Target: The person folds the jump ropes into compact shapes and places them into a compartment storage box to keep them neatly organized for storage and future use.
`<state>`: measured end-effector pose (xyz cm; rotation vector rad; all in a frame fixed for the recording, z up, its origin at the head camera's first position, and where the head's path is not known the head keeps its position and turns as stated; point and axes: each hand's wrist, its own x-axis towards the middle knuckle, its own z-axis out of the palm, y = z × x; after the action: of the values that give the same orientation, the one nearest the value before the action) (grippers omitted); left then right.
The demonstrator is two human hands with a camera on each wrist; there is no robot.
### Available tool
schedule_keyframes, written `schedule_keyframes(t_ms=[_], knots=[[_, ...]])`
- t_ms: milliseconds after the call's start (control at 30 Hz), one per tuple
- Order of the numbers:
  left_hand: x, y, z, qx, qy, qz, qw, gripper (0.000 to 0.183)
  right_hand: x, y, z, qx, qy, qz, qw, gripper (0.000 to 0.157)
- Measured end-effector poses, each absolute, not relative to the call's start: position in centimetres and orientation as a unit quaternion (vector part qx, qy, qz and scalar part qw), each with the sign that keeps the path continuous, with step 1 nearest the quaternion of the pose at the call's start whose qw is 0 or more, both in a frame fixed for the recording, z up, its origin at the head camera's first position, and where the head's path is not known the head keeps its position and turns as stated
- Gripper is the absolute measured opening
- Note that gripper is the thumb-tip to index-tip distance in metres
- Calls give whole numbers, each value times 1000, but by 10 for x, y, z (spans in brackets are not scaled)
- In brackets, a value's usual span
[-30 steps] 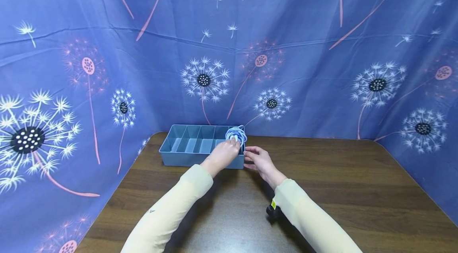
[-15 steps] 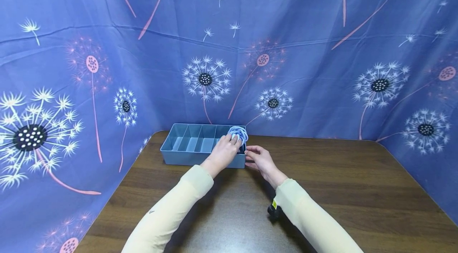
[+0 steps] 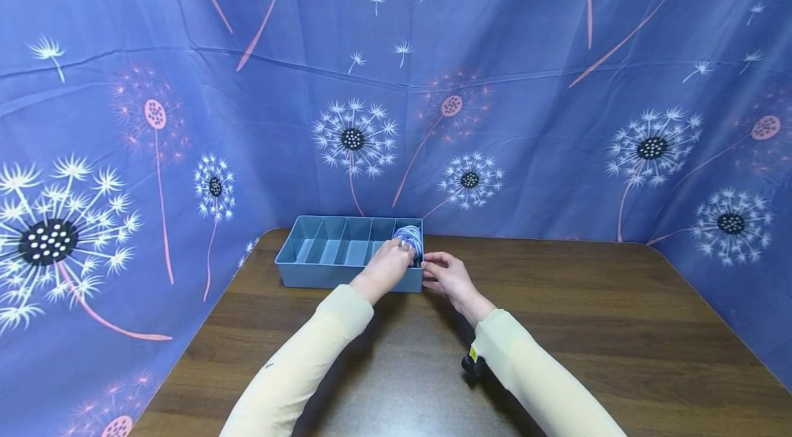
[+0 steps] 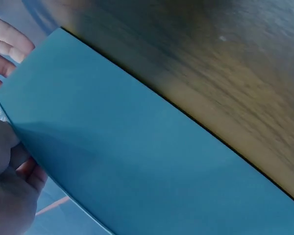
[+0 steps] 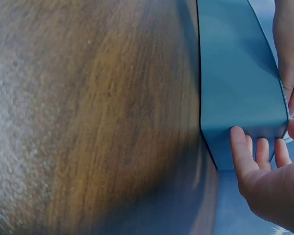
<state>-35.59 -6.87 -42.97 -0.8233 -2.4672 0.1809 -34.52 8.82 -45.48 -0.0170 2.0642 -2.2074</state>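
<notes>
A coil of blue-and-white cord sits down in the rightmost compartment of a blue divided storage box. My left hand reaches over the front wall and grips the coil; its fingertips are hidden inside the compartment. In the left wrist view, the fingers of that left hand bend in over the rim. My right hand touches the right end of the box, thumb side up near the top corner. In the right wrist view, the fingers of the right hand lie against the end wall, spread apart.
The box stands at the back left of a brown wooden table. A blue cloth with dandelion prints hangs close behind it and along both sides. Thin dividers split the box. A small black device is at my right wrist.
The coil, which stood above the rim, has gone down into the right compartment, with my left hand moving along at it. My right hand has stayed at the box's end.
</notes>
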Motion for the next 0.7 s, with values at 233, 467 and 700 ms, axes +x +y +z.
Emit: schedule_keyframes(t_ms=[233, 467, 700], knots=[[-359, -65, -422, -305, -928, 34, 211, 14, -346, 91, -455, -5, 684, -727, 55, 29], [-359, -64, -418, -306, -935, 42, 174, 17, -346, 91, -455, -1, 685, -726, 53, 29], [-355, -67, -424, -303, -924, 75, 220, 18, -345, 92, -451, -26, 698, -714, 47, 32]])
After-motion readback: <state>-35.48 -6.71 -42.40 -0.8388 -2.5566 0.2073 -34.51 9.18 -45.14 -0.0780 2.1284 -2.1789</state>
